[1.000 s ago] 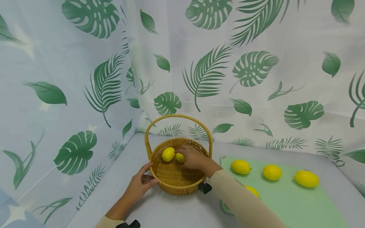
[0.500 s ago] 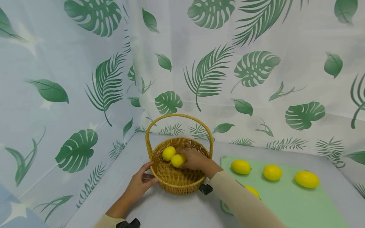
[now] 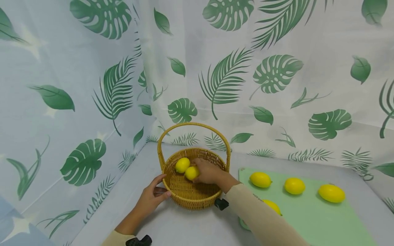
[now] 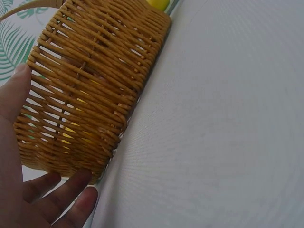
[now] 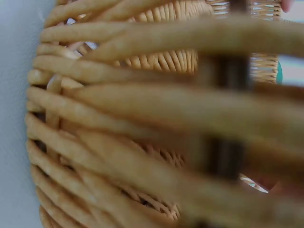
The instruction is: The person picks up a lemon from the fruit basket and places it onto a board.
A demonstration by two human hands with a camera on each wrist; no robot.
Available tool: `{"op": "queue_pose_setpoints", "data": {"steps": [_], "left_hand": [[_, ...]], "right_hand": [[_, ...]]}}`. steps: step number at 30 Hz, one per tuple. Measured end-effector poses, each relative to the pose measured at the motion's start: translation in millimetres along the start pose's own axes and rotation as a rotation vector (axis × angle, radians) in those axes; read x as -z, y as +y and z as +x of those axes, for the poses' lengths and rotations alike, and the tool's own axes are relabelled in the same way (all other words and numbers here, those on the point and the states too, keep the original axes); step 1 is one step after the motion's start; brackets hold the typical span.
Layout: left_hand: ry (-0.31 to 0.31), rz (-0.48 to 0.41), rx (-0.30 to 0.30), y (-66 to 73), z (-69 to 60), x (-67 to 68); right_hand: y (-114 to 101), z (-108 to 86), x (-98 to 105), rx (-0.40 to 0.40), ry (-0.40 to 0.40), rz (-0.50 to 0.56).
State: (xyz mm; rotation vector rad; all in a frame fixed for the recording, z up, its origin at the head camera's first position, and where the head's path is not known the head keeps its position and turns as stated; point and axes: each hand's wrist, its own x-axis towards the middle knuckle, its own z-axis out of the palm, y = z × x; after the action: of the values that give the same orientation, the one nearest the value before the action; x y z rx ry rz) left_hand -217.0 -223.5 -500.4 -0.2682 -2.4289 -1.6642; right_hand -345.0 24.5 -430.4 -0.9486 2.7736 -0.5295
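Reaching inside basket (image 3: 194, 205), right fingertips hidden

Clasping its wall with left hand (image 3: 150, 201). Cannot tell whether pinching lemon (image 3: 191, 173) inside with right hand (image 3: 210, 172). Noted board (image 3: 311, 215) cut off below, 1 of its 4 lemons (image 3: 272, 207) behind sleeve (image 3: 257, 210); basket floor open nearside.

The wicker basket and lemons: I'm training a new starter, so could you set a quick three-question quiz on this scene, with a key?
1. How many lemons show on the green cutting board?
2. True or false: the left hand grips the basket's arched handle.
3. Where is the right hand? A) over the cutting board; B) inside the wicker basket; C) on the handle.

Key: 1. Four, one partly hidden by the right sleeve. 2. False; the left hand is at the basket's side. 3. B.
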Motion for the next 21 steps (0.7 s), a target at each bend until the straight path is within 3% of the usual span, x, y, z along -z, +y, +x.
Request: {"op": "queue_pose_setpoints", "data": {"steps": [6, 14, 21], "left_hand": [[-0.007, 0.003, 0.024, 0.7, -1.6, -0.4], [-0.014, 0.002, 0.016, 2.4, -1.0, 0.9], [-0.016, 0.017, 0.014, 2.2, -0.4, 0.5]], "right_hand": [[0.0, 1.6, -3.6, 0.002, -0.025, 0.031], [1.9, 5.2, -5.3, 0.047, -0.031, -0.047], [4.1, 5.5, -6.9, 0.059, -0.025, -0.035]]}}
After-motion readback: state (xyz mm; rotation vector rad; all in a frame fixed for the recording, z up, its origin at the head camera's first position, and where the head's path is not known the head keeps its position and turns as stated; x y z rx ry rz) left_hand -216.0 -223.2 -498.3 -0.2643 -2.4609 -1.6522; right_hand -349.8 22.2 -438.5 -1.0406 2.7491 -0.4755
